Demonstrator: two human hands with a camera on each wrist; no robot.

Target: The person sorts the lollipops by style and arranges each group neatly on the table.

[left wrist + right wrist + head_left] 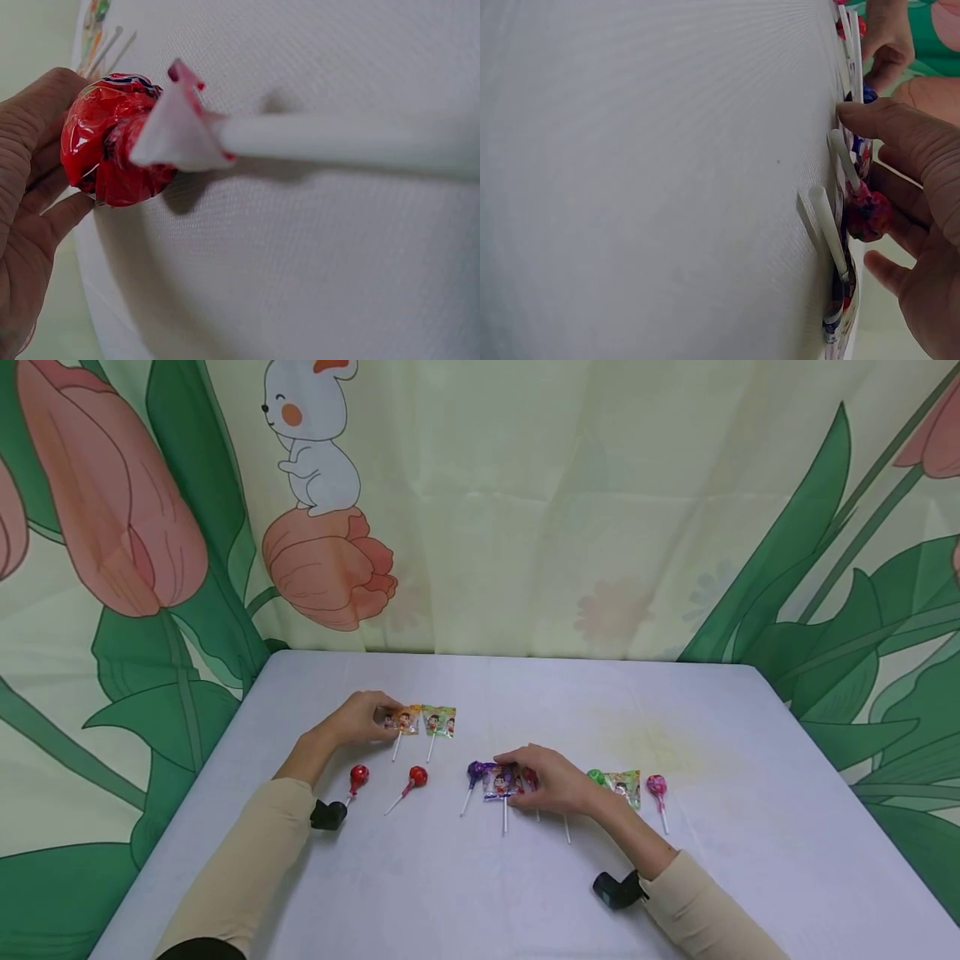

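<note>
My left hand (366, 717) pinches the left edge of a flat orange-wrapped lollipop (407, 720) at the back left of the table. Just right of it lies a green-wrapped flat lollipop (440, 722). In the left wrist view, a round red lollipop (112, 142) is close to the camera, in front of the left hand (34, 172). My right hand (551, 779) reaches over the middle row, thumb and forefinger on a flat purple-wrapped lollipop (497, 783). A round purple lollipop (476, 770) lies beside it. The right palm partly hides a dark red lollipop (529, 776).
Two round red lollipops, one of them further right (417, 776), lie before the left hand. Beyond the right wrist are a round green lollipop (596, 776), a flat green-wrapped one (626, 787) and a round pink one (657, 786). A printed curtain (510, 527) hangs behind the white table (450, 893).
</note>
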